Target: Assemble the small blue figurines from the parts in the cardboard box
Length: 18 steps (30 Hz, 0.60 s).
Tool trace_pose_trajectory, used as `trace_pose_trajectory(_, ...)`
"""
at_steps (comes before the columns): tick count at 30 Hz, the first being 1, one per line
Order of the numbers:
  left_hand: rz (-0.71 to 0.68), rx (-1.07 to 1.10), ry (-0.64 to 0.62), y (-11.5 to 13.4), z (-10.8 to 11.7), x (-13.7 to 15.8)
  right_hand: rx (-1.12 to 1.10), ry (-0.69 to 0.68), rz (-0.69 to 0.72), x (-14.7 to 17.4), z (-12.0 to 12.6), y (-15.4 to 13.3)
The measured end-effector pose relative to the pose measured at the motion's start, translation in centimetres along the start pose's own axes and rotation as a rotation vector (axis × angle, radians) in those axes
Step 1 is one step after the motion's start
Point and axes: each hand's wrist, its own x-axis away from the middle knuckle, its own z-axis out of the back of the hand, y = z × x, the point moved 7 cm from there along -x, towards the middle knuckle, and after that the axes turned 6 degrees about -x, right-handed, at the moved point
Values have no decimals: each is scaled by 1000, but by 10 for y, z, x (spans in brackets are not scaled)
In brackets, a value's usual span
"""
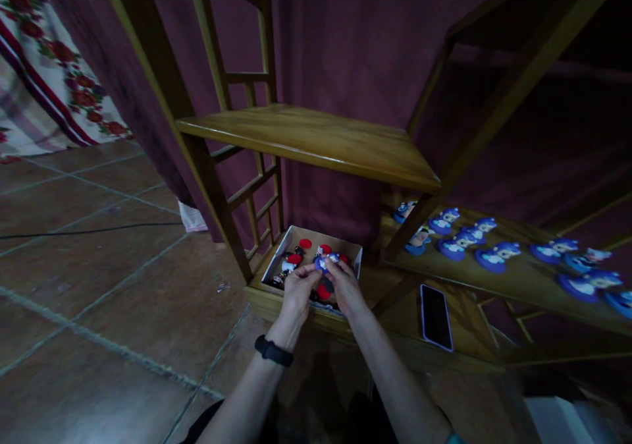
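Both hands meet over an open white cardboard box on the lowest wooden shelf. My left hand, with a black band on its wrist, and my right hand pinch one small blue and white figure between their fingertips. Inside the box lie several small figures on red bases. To the right, a row of several blue figures stands on a slanted wooden shelf.
A dark phone lies on the lowest shelf right of my hands. An upper wooden shelf overhangs the box. Wooden ladder-like posts stand left of it. Purple curtain behind, tiled floor with a black cable to the left.
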Motion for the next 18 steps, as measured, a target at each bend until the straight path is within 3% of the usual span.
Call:
trace_pose_trajectory(4,40,-13,41,0,1,2,116,55,46,-4,7,-4)
trace_pose_trajectory(8,61,46,27,2,0,3,88,73,41,-7,13,-7)
trace_pose_trajectory(18,50,9,56,6,4,4,306,-46,109,-5,1,-18)
